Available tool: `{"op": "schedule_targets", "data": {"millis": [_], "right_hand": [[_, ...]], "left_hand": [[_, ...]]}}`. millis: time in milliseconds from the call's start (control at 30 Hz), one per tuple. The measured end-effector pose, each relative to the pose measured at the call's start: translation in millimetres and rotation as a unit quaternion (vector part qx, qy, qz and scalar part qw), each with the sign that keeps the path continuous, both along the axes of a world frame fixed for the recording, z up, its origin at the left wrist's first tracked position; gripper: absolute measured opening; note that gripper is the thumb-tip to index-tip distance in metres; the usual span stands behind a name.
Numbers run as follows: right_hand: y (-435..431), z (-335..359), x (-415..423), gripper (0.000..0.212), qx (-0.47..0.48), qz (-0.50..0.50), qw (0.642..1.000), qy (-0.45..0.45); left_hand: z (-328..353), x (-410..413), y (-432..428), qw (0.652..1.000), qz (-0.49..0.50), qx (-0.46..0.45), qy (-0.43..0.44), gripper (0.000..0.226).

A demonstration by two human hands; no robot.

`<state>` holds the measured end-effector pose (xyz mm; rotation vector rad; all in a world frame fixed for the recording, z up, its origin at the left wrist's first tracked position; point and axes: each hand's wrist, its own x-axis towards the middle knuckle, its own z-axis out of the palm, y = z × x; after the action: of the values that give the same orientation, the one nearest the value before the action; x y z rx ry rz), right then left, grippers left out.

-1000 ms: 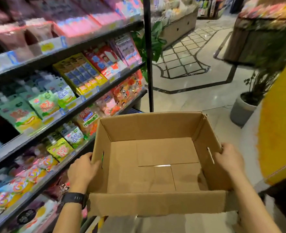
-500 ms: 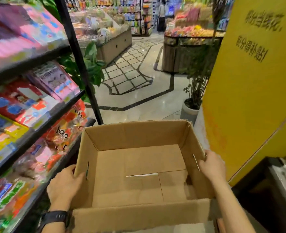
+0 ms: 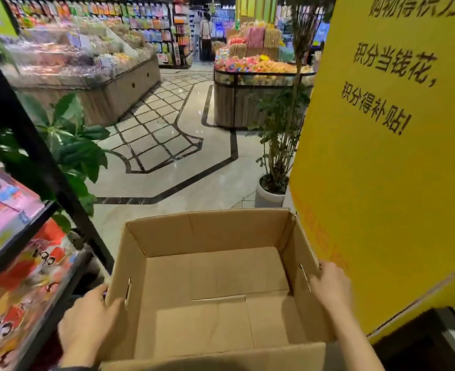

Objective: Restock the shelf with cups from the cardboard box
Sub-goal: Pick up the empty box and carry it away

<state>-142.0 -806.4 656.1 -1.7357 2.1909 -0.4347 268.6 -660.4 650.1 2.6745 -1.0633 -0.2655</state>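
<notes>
An open cardboard box is held in front of me at waist height, and its inside is bare, with no cups in it. My left hand grips the box's left wall by the slot handle. My right hand grips the right wall the same way. The shelf runs along my left, its black tiers filled with pink and red snack packets. No cups show anywhere in view.
A yellow sign panel stands close on the right, almost touching the box. A potted plant sits at its foot and another leafy plant by the shelf post. Open tiled floor lies ahead, with display bins and a person far off.
My view has swung right and up, away from the shelf toward the aisle and the yellow panel. Both hands keep the same grip on the box.
</notes>
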Motion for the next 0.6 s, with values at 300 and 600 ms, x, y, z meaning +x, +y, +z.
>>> {"op": "schedule_targets", "data": {"millis": [300, 600], "right_hand": [[-179, -1, 2, 0.033, 0.009, 0.033, 0.999, -0.032], [-329, 19, 24, 0.029, -0.012, 0.047, 0.999, -0.022]], "left_hand": [[0, -6, -167, 0.999, 0.026, -0.005, -0.018, 0.021], [6, 2, -300, 0.999, 0.036, -0.008, -0.006, 0.016]]}}
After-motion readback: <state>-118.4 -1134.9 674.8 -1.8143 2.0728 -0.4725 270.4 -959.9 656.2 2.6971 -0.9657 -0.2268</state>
